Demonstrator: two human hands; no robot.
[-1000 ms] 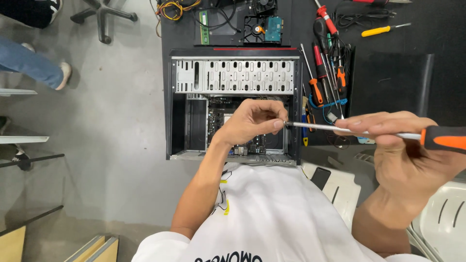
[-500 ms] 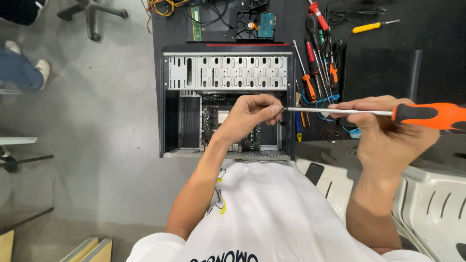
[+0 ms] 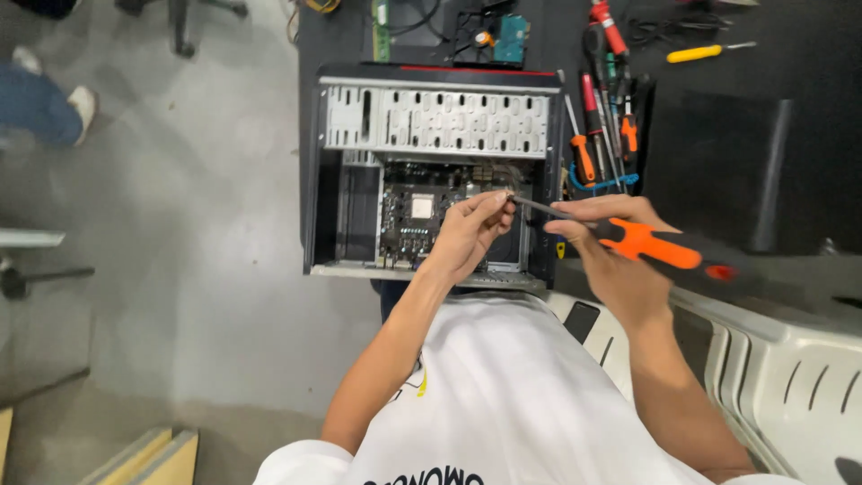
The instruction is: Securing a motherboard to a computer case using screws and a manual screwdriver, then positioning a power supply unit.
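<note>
An open black computer case point(image 3: 431, 171) lies on its side on a dark table, its motherboard point(image 3: 417, 216) showing. My right hand point(image 3: 615, 260) grips a long screwdriver point(image 3: 646, 244) with an orange and black handle, its shaft pointing left. My left hand point(image 3: 471, 233) hovers over the case's lower right part, fingers pinched at the screwdriver's tip. Whether a screw sits between the fingers is too small to tell.
Several screwdrivers with orange and red handles point(image 3: 602, 135) lie right of the case, a yellow one point(image 3: 700, 52) farther back. A black panel point(image 3: 727, 171) sits at the right. Circuit boards point(image 3: 489, 36) lie behind the case. A white plastic chair point(image 3: 790, 377) is beside me. Another person's leg and shoe point(image 3: 54, 108) are at the left.
The screwdriver has tilted from level to slanting down to the right, and my right hand moved left and lower. My left hand stays pinched at its tip over the case.
</note>
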